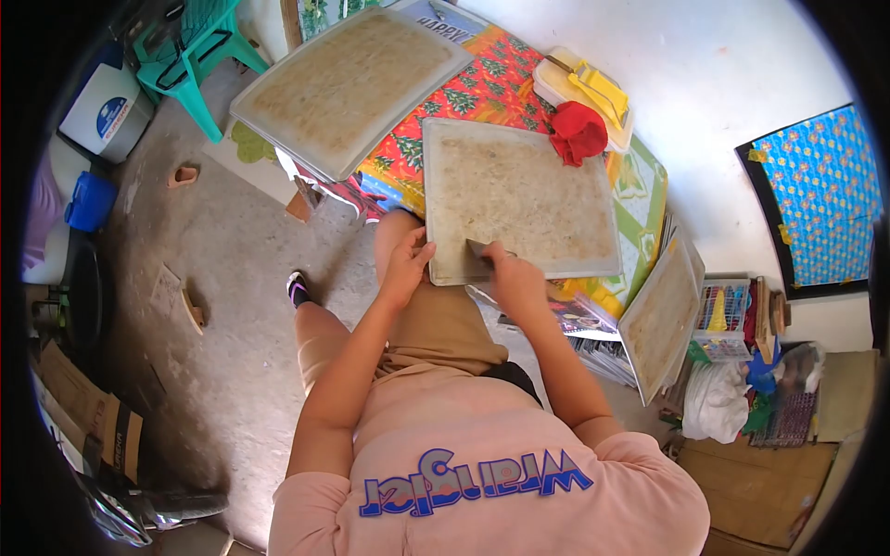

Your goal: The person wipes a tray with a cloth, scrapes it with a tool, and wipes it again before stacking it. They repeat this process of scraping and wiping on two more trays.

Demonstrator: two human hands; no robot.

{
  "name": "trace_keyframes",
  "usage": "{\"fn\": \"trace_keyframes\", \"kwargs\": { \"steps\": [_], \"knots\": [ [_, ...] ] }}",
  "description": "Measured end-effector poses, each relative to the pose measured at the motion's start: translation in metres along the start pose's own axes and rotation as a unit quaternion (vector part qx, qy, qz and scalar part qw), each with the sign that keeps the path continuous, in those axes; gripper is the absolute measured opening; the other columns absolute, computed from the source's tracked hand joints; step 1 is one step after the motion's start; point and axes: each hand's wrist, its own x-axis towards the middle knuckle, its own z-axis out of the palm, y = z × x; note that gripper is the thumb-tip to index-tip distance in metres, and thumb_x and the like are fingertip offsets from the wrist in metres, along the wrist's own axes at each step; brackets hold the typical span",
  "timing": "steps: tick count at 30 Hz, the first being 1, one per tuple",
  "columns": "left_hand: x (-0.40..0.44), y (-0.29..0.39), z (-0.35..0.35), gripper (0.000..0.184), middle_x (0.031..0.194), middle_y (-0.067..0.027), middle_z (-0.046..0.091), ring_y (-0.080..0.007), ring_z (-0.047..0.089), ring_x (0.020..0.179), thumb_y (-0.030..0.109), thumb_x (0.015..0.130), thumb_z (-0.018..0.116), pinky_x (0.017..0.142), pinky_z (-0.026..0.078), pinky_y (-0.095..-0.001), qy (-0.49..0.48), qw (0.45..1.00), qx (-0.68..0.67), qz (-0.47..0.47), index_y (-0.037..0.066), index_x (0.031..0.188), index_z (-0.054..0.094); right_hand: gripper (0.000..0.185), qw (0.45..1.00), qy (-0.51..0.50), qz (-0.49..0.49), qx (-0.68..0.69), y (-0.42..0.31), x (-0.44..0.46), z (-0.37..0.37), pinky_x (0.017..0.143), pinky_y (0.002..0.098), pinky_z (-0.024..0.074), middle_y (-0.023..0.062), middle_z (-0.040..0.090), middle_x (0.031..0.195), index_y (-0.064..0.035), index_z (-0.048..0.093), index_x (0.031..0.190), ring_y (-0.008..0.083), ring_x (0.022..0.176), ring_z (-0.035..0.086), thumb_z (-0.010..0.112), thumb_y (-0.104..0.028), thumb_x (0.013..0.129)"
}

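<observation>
A flat rectangular board (pixel 519 190) with a pale rim and a mottled beige-brown face lies near the front of the covered table. At its lower left corner, my left hand (pixel 406 269) grips the edge. My right hand (pixel 513 281) is closed around a scraper-like tool whose flat, dark blade (pixel 479 250) rests on or just above the board's lower part. The tool's handle is hidden in my fingers. A second, larger board (pixel 352 88) of the same look lies at the table's upper left. Another one (pixel 660 315) leans on the table's right side.
A red floral tablecloth (pixel 482 79) covers the table. Beyond the near board are a red cloth (pixel 579 132) and a pale container with a yellow item (pixel 598 93) on it. A green plastic chair (pixel 190 69) stands upper left. Baskets and bags (pixel 718 398) crowd the right.
</observation>
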Motion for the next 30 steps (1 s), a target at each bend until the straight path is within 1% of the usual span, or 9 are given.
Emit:
{"fn": "trace_keyframes", "kwargs": {
  "steps": [3, 4, 7, 16, 20, 23, 24, 27, 30],
  "knots": [
    [-0.002, 0.005, 0.005, 0.045, 0.099, -0.0088, 0.067, -0.0113, 0.065, 0.072, 0.017, 0.098, 0.056, 0.049, 0.053, -0.0237, 0.002, 1.0, 0.008, 0.0, 0.002, 0.138, 0.043, 0.042, 0.965, 0.224, -0.136, -0.021, 0.006, 0.001, 0.047, 0.084, 0.0428, 0.0513, 0.0167, 0.065, 0.118, -0.0077, 0.057, 0.124, 0.0324, 0.104, 0.065, 0.057, -0.007, 0.081],
    [-0.005, 0.008, 0.006, 0.045, 0.099, -0.009, 0.067, -0.0116, 0.065, 0.07, 0.017, 0.098, 0.055, 0.046, 0.053, -0.0242, 0.003, 1.0, 0.006, 0.0, 0.002, 0.138, 0.043, 0.05, 0.962, 0.233, -0.131, -0.047, 0.007, 0.003, 0.054, 0.09, 0.04, 0.0508, 0.0152, 0.064, 0.124, -0.0086, 0.057, 0.126, 0.0304, 0.113, 0.062, 0.057, -0.001, 0.077],
    [-0.008, 0.014, 0.007, 0.043, 0.094, -0.0091, 0.067, -0.0124, 0.063, 0.06, 0.017, 0.098, 0.055, 0.042, 0.053, -0.0261, -0.004, 1.0, 0.018, -0.011, 0.002, 0.137, 0.044, 0.049, 0.954, 0.27, -0.117, -0.053, 0.011, 0.016, 0.064, 0.09, 0.0394, 0.0507, 0.0137, 0.064, 0.124, -0.0087, 0.059, 0.124, 0.0307, 0.112, 0.062, 0.057, 0.002, 0.076],
    [-0.006, 0.012, 0.005, 0.041, 0.084, -0.0082, 0.066, -0.0118, 0.06, 0.051, 0.019, 0.098, 0.055, 0.042, 0.052, -0.0249, -0.002, 1.0, 0.021, -0.021, 0.003, 0.135, 0.044, 0.04, 0.956, 0.252, -0.147, -0.005, 0.02, 0.022, 0.063, 0.093, 0.0462, 0.0479, 0.0129, 0.064, 0.123, -0.0116, 0.062, 0.121, 0.032, 0.111, 0.062, 0.054, -0.005, 0.082],
    [-0.006, 0.012, 0.006, 0.04, 0.084, -0.0082, 0.066, -0.0114, 0.06, 0.051, 0.019, 0.098, 0.054, 0.041, 0.052, -0.0245, -0.005, 0.999, 0.026, -0.019, 0.004, 0.134, 0.044, 0.038, 0.95, 0.272, -0.151, -0.004, 0.023, 0.033, 0.065, 0.09, 0.0445, 0.049, 0.0125, 0.065, 0.121, -0.0106, 0.063, 0.119, 0.0307, 0.11, 0.063, 0.054, -0.006, 0.082],
    [-0.007, 0.012, 0.009, 0.04, 0.086, -0.0085, 0.067, -0.0107, 0.059, 0.051, 0.019, 0.099, 0.053, 0.04, 0.051, -0.024, 0.002, 0.999, 0.045, -0.013, 0.004, 0.134, 0.044, 0.035, 0.955, 0.28, -0.09, 0.021, 0.026, 0.056, 0.04, 0.086, 0.0428, 0.0497, 0.0124, 0.065, 0.119, -0.0093, 0.064, 0.116, 0.0294, 0.107, 0.063, 0.053, -0.006, 0.083],
    [-0.006, 0.012, 0.008, 0.04, 0.086, -0.0086, 0.067, -0.0104, 0.059, 0.05, 0.019, 0.099, 0.053, 0.039, 0.051, -0.0238, 0.001, 0.999, 0.052, -0.01, 0.004, 0.134, 0.044, 0.033, 0.946, 0.309, -0.097, 0.006, 0.026, 0.061, 0.041, 0.085, 0.0421, 0.0497, 0.0118, 0.066, 0.115, -0.0087, 0.064, 0.115, 0.0284, 0.103, 0.064, 0.052, -0.006, 0.083],
    [-0.006, 0.013, 0.004, 0.039, 0.086, -0.0085, 0.067, -0.0098, 0.058, 0.05, 0.018, 0.099, 0.052, 0.039, 0.05, -0.0235, -0.002, 0.998, 0.067, -0.018, 0.004, 0.134, 0.044, 0.035, 0.965, 0.242, -0.101, -0.015, 0.012, 0.045, 0.049, 0.085, 0.0415, 0.0497, 0.0113, 0.065, 0.119, -0.0091, 0.062, 0.117, 0.0274, 0.106, 0.062, 0.053, -0.008, 0.084],
    [-0.006, 0.017, 0.007, 0.039, 0.086, -0.0078, 0.067, -0.0095, 0.057, 0.049, 0.018, 0.099, 0.052, 0.039, 0.05, -0.0235, 0.006, 0.997, 0.073, -0.022, 0.003, 0.135, 0.044, 0.034, 0.943, 0.291, -0.151, -0.058, 0.015, 0.04, 0.065, 0.082, 0.0407, 0.0498, 0.01, 0.063, 0.119, -0.0096, 0.06, 0.118, 0.0262, 0.106, 0.06, 0.053, -0.01, 0.084]
  ]
}}
